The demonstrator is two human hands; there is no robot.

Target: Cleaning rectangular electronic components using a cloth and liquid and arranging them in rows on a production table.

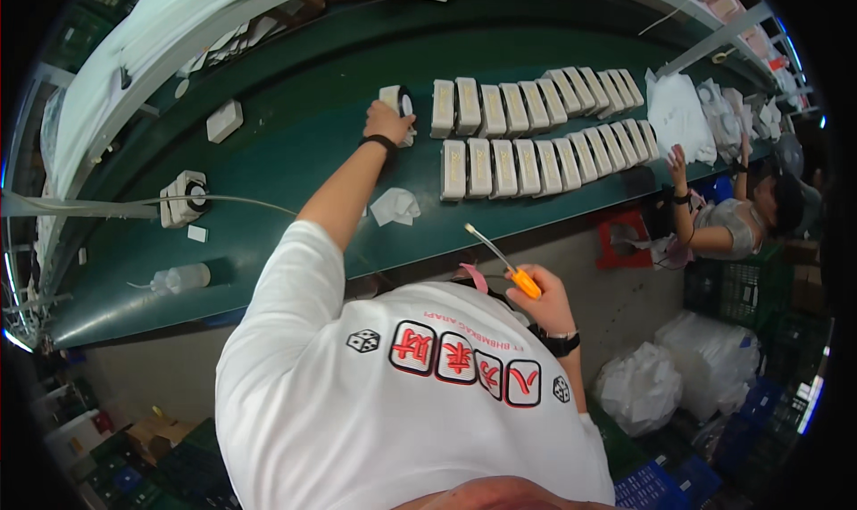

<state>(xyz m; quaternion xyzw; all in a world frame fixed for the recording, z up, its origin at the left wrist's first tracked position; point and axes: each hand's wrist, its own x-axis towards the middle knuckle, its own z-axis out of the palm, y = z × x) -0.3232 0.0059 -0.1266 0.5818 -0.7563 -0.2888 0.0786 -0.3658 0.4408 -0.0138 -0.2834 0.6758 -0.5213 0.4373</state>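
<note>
My left hand (386, 126) reaches across the green table, its fingers closed around a small beige device (389, 93) with a black-rimmed round part on its right side. It is at the left end of two rows of similar beige devices (479, 168), which stand side by side with gold labels up. In front of my body, my right hand (548, 301) grips the orange handle of a screwdriver (525, 282). Its thin shaft points up and left, ending in a pale tip. A crumpled white cloth or tissue (395, 207) lies on the table between my hands.
At the left are another beige device (184, 199), a clear squeeze bottle (181, 279), a white block (225, 121) and a thin cable (241, 199). White bags (680, 113) lie at the far right. Another person's hand (678, 166) is near the table's right edge.
</note>
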